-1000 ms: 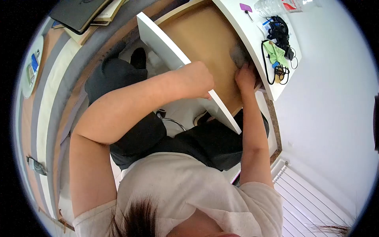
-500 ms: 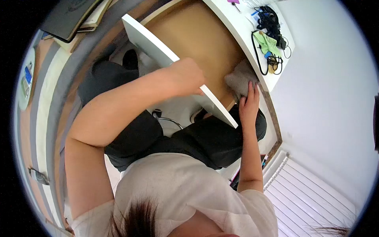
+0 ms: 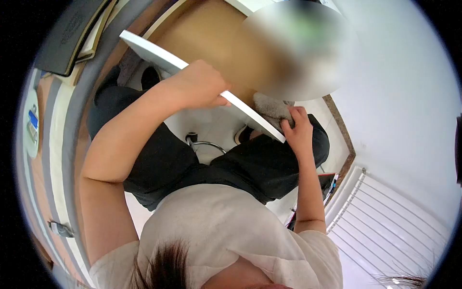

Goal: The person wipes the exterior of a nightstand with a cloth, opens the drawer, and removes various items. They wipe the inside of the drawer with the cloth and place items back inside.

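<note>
My left hand (image 3: pixel 204 86) is wrapped over the top edge of a white drawer front (image 3: pixel 161 57), its thumb on the side facing me. The pulled-out drawer has a light brown wooden bottom (image 3: pixel 207 36). In the drawer's right front corner lies a grey fluffy cloth (image 3: pixel 270 107), bunched up. My right hand (image 3: pixel 299 129) is closed on the cloth's right end, with fingers curled and thumb against it. A large blurred patch hides the drawer's right rear part.
Dark and tan notebooks (image 3: pixel 72 38) are stacked at upper left. Beyond my right arm a white radiator (image 3: pixel 385 216) stands against the white wall (image 3: pixel 394 111). My legs (image 3: pixel 260 168) are under the drawer, with a chrome chair base (image 3: pixel 209 144) on the floor.
My right hand has drawn the grey cloth toward the drawer front, and its fingers are now curled round it. My left hand keeps its hold on the drawer front. The view has shifted slightly.
</note>
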Demonstrator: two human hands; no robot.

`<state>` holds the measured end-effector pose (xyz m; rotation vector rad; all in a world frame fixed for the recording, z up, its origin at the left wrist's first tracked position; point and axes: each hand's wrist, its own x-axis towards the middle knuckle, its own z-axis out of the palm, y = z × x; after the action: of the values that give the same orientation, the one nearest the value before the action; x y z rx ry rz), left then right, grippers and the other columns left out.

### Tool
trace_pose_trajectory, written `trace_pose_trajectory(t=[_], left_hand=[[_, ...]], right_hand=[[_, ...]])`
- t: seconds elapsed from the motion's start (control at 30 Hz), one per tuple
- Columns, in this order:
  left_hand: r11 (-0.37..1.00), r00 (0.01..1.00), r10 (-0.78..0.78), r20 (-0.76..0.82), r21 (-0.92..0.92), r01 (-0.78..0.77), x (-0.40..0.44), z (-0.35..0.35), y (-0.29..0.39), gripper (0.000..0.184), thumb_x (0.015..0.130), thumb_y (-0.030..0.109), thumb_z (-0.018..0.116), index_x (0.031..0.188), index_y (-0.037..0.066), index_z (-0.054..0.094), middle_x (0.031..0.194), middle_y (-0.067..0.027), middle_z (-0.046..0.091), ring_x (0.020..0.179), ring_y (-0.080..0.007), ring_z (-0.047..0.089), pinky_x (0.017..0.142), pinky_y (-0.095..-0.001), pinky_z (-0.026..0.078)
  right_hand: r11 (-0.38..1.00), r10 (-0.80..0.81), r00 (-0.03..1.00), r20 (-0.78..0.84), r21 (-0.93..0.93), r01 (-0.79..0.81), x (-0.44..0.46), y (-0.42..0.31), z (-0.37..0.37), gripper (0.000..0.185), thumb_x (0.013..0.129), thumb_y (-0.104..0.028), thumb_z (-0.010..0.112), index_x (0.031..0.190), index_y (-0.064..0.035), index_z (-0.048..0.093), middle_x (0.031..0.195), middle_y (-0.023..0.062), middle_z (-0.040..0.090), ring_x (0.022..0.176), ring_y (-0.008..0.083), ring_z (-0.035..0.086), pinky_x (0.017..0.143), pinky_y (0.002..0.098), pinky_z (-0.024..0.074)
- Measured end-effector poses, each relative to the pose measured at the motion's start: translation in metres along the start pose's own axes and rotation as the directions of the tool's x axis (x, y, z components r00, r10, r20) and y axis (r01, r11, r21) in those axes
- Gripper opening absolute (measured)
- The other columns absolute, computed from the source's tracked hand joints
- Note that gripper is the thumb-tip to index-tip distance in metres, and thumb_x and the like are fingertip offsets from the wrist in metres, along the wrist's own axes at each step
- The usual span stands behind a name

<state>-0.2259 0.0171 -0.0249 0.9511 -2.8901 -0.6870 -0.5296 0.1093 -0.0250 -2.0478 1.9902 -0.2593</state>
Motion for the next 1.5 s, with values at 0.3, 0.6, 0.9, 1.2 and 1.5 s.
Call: trace_pose_trajectory(t=[0.3, 0.6, 0.9, 1.2, 1.5], left_hand=[[0.975, 0.987, -0.031, 0.159, -0.212, 0.065, 0.011, -0.027, 0.009, 0.047, 0.091, 0.047, 0.047, 0.104, 0.004, 0.064, 0.09, -0.0199, 0.065, 0.087, -0.0361, 0.062, 0.076, -0.0437, 0.049], [0.933, 0.991, 0.12, 0.057, -0.348, -0.092, 0.126, 0.028, 0.062, 0.059, 0.089, 0.038, 0.056, 0.142, 0.022, 0.033, 0.145, -0.0242, 0.023, 0.127, -0.0419, 0.037, 0.103, -0.0449, 0.036], [0.726, 0.976, -0.126, -0.18, -0.687, -0.033, 0.175, 0.068, 0.033, 0.049, 0.076, -0.002, 0.064, 0.121, 0.013, 0.053, 0.119, -0.0125, 0.048, 0.1, -0.0228, 0.055, 0.081, -0.0293, 0.048], [0.182, 0.691, -0.721, -0.058, -0.977, 0.108, 0.218, 0.087, 0.027, 0.038, 0.089, 0.01, 0.047, 0.125, -0.001, 0.044, 0.113, -0.0121, 0.056, 0.095, -0.021, 0.055, 0.08, -0.0315, 0.044], [0.8, 0.842, -0.48, -0.248, -0.519, 0.303, 0.249, 0.134, -0.076, 0.034, 0.086, 0.007, 0.045, 0.117, -0.007, 0.05, 0.106, -0.0258, 0.058, 0.096, -0.0351, 0.058, 0.081, -0.0404, 0.045]], right_hand=[[0.99, 0.094, 0.984, -0.15, 0.122, -0.076, 0.028, 0.014, 0.016, 0.05, 0.078, -0.017, 0.066, 0.125, -0.0068, 0.053, 0.118, 0.0201, 0.049, 0.107, 0.0367, 0.052, 0.091, 0.0393, 0.0442], [0.859, 0.189, 0.916, -0.354, 0.511, 0.02, 0.007, 0.028, 0.042, 0.055, 0.08, -0.018, 0.067, 0.128, -0.0029, 0.043, 0.136, 0.0236, 0.037, 0.124, 0.0405, 0.039, 0.102, 0.0432, 0.0354], [0.801, -0.101, 0.987, -0.123, 0.578, 0.154, -0.022, 0.01, 0.02, 0.035, 0.079, -0.023, 0.069, 0.107, -0.0046, 0.059, 0.103, 0.0131, 0.057, 0.093, 0.0317, 0.058, 0.08, 0.0378, 0.0468], [0.817, -0.263, 0.957, -0.119, 0.501, 0.286, -0.031, -0.004, 0.025, 0.03, 0.081, -0.032, 0.065, 0.091, -0.0048, 0.058, 0.087, 0.0105, 0.054, 0.077, 0.0299, 0.059, 0.066, 0.0395, 0.0492], [0.826, -0.278, 0.951, -0.138, 0.471, 0.31, -0.027, -0.007, 0.028, 0.027, 0.079, -0.027, 0.066, 0.091, -0.0054, 0.055, 0.087, 0.0105, 0.053, 0.078, 0.0294, 0.06, 0.064, 0.0397, 0.049]])
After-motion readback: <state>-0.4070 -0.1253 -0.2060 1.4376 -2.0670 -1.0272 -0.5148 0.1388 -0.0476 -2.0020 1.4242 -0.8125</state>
